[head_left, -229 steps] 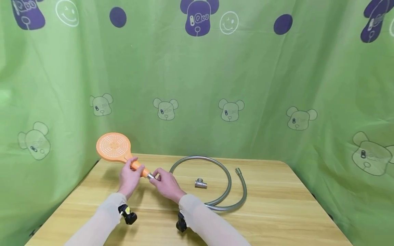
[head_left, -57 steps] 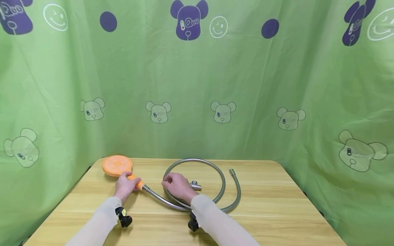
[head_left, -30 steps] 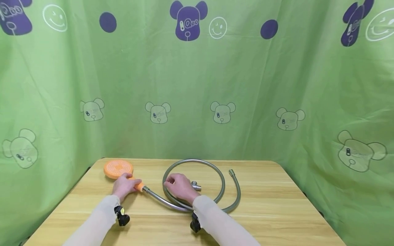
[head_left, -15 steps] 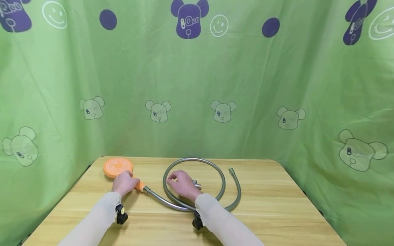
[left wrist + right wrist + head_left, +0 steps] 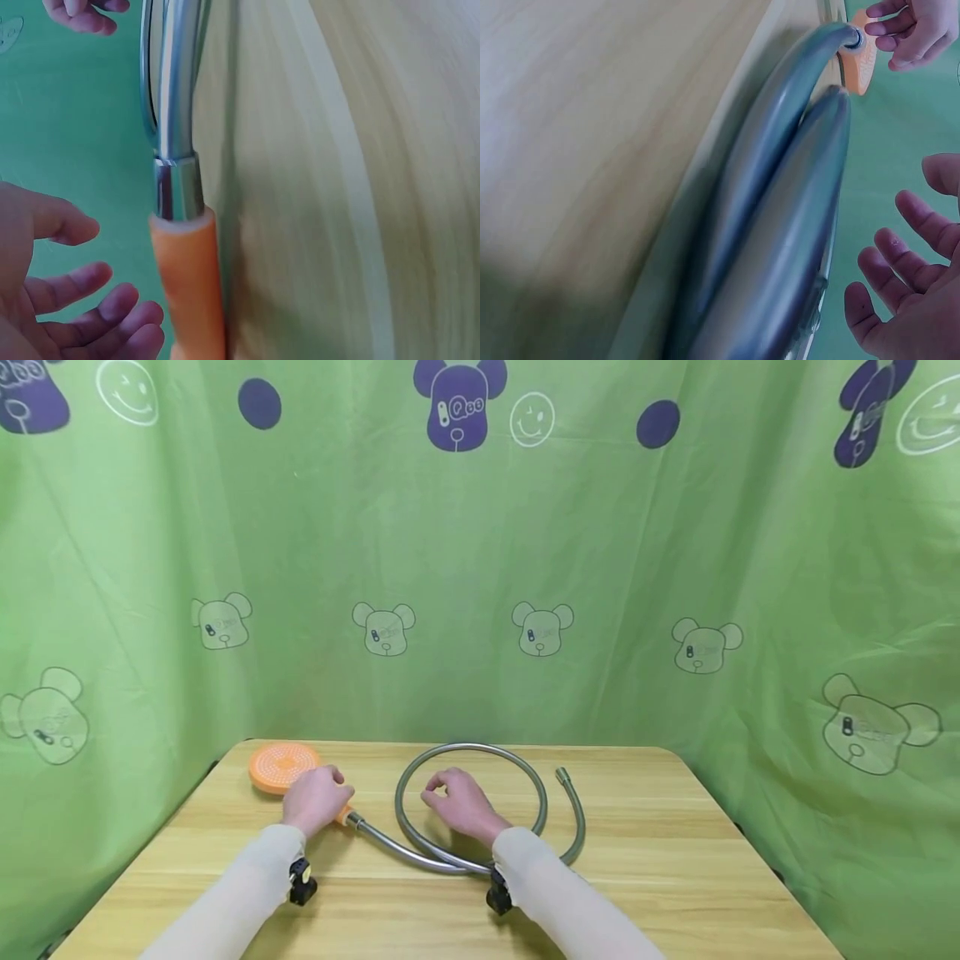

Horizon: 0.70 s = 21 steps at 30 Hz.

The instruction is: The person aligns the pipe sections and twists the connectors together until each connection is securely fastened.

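Observation:
An orange shower head [image 5: 283,767] lies face up at the table's back left. Its handle [image 5: 184,281] runs into a metal hose connector [image 5: 178,187], and the grey shower hose [image 5: 397,850] curves away from it to the right. My left hand [image 5: 318,797] is above the handle, apart from it, its fingers loosely bent with nothing in them. Over the hose's loop hovers my right hand [image 5: 463,803], also holding nothing, with spread, relaxed fingers in the right wrist view. The small metal fitting inside the loop is hidden behind this hand in the head view.
The hose's free end [image 5: 562,775] points toward the back, right of the loop. Everything lies on a wooden table [image 5: 675,860], with a green patterned curtain [image 5: 465,693] around its back and sides. Each wrist carries a small black camera [image 5: 302,882].
Earlier both hands held the raised shower head; later the hose is joined to its handle. The shower head was lowered onto the table. Now my left hand has let go, and my right hand shifted right.

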Available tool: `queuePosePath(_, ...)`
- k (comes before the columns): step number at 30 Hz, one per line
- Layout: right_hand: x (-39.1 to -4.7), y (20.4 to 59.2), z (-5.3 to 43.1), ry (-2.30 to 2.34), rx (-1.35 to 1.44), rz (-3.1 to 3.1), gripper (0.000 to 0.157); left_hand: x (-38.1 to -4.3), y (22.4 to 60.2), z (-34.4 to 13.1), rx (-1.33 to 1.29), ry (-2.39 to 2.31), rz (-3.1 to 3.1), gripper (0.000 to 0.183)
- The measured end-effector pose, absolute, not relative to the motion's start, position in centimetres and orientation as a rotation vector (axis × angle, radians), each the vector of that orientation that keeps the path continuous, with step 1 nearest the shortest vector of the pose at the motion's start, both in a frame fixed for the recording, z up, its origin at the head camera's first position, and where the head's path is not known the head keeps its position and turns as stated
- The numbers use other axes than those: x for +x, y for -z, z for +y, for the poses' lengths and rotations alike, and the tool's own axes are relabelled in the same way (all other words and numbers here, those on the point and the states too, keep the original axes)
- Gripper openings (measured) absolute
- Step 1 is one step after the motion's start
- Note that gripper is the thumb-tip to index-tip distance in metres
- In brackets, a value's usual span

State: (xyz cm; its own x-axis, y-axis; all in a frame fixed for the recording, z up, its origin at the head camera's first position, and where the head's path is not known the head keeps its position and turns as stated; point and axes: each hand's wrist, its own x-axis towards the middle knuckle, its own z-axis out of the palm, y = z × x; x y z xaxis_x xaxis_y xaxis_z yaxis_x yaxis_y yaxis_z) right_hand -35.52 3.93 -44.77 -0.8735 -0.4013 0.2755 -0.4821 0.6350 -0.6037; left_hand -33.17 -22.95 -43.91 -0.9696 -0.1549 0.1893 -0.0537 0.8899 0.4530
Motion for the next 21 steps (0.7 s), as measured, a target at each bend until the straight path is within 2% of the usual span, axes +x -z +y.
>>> queuePosePath(13,-35.5,44.3,6.2,-1.030,0.724,-2.752,0.025,-33.3,43.0,-20.4,-0.019,0.825,-2.810,0.031)
queuePosePath(21,-35.5,43.9,7.8,-0.996,0.725,-2.739,0.027,-33.7,42.9,-19.4,-0.113,0.856,-2.849,0.035)
